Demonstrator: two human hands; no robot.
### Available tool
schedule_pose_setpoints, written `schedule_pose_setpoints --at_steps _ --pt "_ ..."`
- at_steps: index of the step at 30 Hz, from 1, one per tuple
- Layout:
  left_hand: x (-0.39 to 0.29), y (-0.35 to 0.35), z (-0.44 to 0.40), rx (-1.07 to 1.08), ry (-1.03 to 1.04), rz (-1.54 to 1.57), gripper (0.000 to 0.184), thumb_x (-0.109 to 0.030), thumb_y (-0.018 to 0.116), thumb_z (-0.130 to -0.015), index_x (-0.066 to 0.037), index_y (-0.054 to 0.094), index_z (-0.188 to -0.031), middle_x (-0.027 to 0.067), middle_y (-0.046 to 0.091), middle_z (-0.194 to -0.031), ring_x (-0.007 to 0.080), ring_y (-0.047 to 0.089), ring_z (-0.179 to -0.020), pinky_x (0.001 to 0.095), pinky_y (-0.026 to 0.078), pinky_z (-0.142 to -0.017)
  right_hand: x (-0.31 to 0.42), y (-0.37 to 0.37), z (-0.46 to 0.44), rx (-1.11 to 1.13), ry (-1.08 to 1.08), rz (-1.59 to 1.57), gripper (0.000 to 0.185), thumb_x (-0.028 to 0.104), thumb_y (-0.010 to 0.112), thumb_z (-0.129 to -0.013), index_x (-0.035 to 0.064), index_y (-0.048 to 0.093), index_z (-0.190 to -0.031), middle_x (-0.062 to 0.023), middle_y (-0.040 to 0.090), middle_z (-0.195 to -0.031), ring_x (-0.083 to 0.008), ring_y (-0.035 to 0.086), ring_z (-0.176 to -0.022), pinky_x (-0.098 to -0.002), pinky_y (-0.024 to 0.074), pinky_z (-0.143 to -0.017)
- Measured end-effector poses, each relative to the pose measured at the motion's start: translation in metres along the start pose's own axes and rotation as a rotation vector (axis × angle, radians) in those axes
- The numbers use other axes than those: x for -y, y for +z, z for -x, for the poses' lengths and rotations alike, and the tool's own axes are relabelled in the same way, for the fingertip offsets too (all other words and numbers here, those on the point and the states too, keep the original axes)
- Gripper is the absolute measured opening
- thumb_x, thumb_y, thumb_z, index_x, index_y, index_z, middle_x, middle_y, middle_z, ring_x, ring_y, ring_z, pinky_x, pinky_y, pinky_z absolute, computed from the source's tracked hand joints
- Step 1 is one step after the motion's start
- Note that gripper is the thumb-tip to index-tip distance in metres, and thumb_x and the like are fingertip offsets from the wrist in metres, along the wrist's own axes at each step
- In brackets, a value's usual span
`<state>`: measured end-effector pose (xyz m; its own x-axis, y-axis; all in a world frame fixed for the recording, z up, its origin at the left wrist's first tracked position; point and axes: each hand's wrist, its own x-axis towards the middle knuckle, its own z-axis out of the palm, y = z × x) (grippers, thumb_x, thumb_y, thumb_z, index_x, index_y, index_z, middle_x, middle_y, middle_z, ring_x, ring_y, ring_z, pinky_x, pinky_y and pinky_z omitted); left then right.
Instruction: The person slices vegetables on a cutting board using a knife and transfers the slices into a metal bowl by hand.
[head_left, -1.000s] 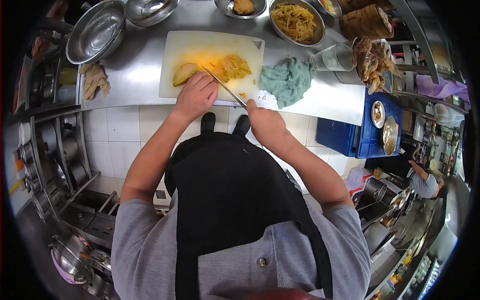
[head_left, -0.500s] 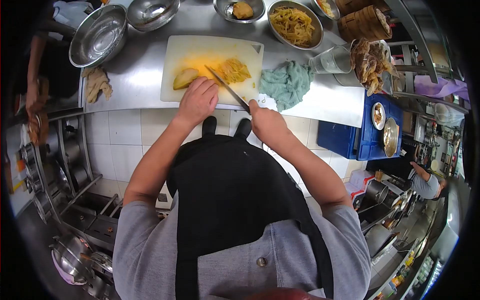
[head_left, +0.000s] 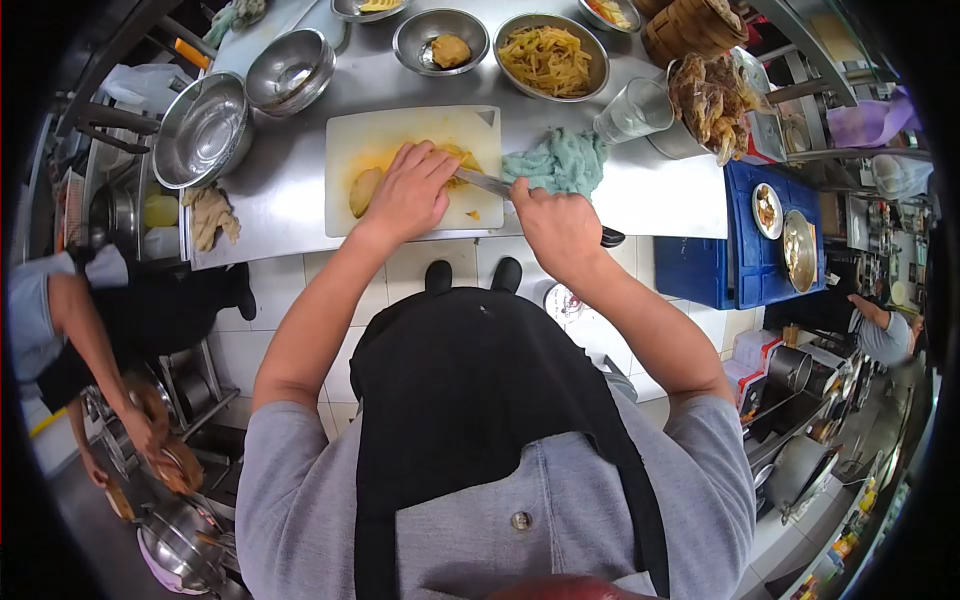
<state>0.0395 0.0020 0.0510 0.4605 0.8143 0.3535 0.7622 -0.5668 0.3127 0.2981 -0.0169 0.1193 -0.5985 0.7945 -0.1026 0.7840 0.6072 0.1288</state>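
Observation:
On the white cutting board lies a pale yellow-green vegetable piece, left of my left hand. That hand is stretched out over the board, its fingers by the knife tip and partly covering the yellow slices. My right hand is closed around the handle of a knife, whose blade points left over the board beside the slices. What lies beneath my left palm is hidden. A small yellow scrap rests near the board's front edge.
A green cloth lies right of the board, near a clear glass. Metal bowls stand behind, one with yellow strips. A beige cloth sits at the left edge. Another person bends at the left; blue crates stand right.
My left hand has moved from beside the vegetable piece up and right, over the slices. The knife has turned flatter. The person at the left has come further into view.

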Motion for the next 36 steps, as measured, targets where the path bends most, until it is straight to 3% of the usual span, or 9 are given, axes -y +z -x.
schedule_pose_setpoints --at_steps 3,5,7,10,13,27,29,34,36 --pt "0.004 -0.011 -0.002 -0.014 -0.075 -0.036 0.048 -0.006 0.068 -0.083 0.0 0.063 -0.13 0.0155 0.064 -0.132 0.0371 0.055 -0.13 0.0467 0.045 -0.114 0.0 -0.003 0.01 0.023 0.035 -0.08 0.048 0.008 0.071 -0.082 -0.0026 0.059 -0.127 -0.0099 0.073 -0.085 -0.0257 0.076 -0.07 -0.0381 0.0585 -0.06" --pt "-0.003 -0.022 -0.001 -0.054 -0.145 -0.017 0.049 -0.006 0.068 -0.084 0.0 0.061 -0.133 0.0165 0.063 -0.133 0.0387 0.055 -0.131 0.0455 0.045 -0.113 -0.004 0.0 0.02 0.088 0.083 -0.27 0.038 0.005 0.068 -0.082 -0.0017 0.058 -0.119 -0.0145 0.073 -0.083 -0.0331 0.076 -0.073 -0.0435 0.0599 -0.064" --pt "-0.015 -0.031 0.008 -0.007 -0.559 0.206 0.054 -0.01 0.07 -0.087 0.004 0.057 -0.137 0.0207 0.059 -0.136 0.0414 0.055 -0.13 0.0445 0.047 -0.112 -0.008 0.011 0.024 0.117 0.136 -0.376 0.034 0.003 0.066 -0.083 -0.002 0.056 -0.115 -0.0178 0.073 -0.084 -0.0369 0.075 -0.076 -0.0466 0.0602 -0.066" --pt "-0.033 -0.024 0.014 0.145 -0.811 0.224 0.066 -0.019 0.076 -0.087 0.009 0.052 -0.142 0.0264 0.058 -0.139 0.0424 0.054 -0.132 0.0448 0.046 -0.112 -0.007 0.031 0.02 0.173 0.239 -0.501 0.029 0.0 0.062 -0.084 -0.0034 0.055 -0.112 -0.0234 0.073 -0.086 -0.043 0.075 -0.082 -0.0514 0.0604 -0.072" --pt "-0.032 -0.011 0.01 0.205 -0.899 0.168 0.077 -0.022 0.08 -0.083 0.012 0.049 -0.144 0.0307 0.057 -0.137 0.0419 0.055 -0.132 0.0457 0.046 -0.112 0.002 0.048 0.013 0.191 0.285 -0.525 0.027 0.0 0.059 -0.086 -0.0043 0.054 -0.113 -0.0276 0.073 -0.087 -0.0461 0.073 -0.083 -0.0548 0.0595 -0.076" --pt "-0.019 0.018 -0.019 0.05 -0.849 0.352 0.074 -0.019 0.084 -0.08 0.006 0.055 -0.143 0.0259 0.057 -0.142 0.0387 0.057 -0.132 0.0429 0.047 -0.112 0.038 0.039 -0.008 0.307 0.173 -0.72 0.026 -0.004 0.058 -0.087 -0.007 0.055 -0.113 -0.03 0.072 -0.093 -0.0469 0.073 -0.092 -0.0538 0.0587 -0.081" --pt "-0.015 0.021 -0.015 0.027 -0.84 0.37 0.073 -0.018 0.085 -0.079 0.005 0.057 -0.142 0.0253 0.058 -0.142 0.0373 0.058 -0.132 0.0425 0.047 -0.112 0.033 0.042 -0.012 0.339 0.168 -0.896 0.026 0.0 0.058 -0.088 -0.008 0.056 -0.112 -0.0311 0.071 -0.093 -0.0485 0.071 -0.094 -0.0534 0.0568 -0.083" --pt "-0.002 0.026 -0.01 -0.035 -0.954 0.506 0.065 -0.018 0.085 -0.08 0.004 0.062 -0.137 0.0188 0.072 -0.125 0.0306 0.07 -0.113 0.0371 0.053 -0.101 0.021 0.034 -0.017 0.367 0.141 -1.0 0.029 0.008 0.06 -0.09 -0.008 0.059 -0.114 -0.0316 0.07 -0.099 -0.048 0.069 -0.1 -0.0523 0.0541 -0.088" --pt "-0.004 0.012 -0.022 -0.027 -0.955 0.534 0.064 -0.018 0.084 -0.079 0.003 0.064 -0.136 0.0209 0.071 -0.125 0.0334 0.069 -0.114 0.0392 0.053 -0.101 0.017 0.027 -0.019 0.36 0.163 -1.013 0.03 0.01 0.061 -0.09 -0.0078 0.059 -0.114 -0.0314 0.07 -0.102 -0.0476 0.069 -0.102 -0.0521 0.0534 -0.089"
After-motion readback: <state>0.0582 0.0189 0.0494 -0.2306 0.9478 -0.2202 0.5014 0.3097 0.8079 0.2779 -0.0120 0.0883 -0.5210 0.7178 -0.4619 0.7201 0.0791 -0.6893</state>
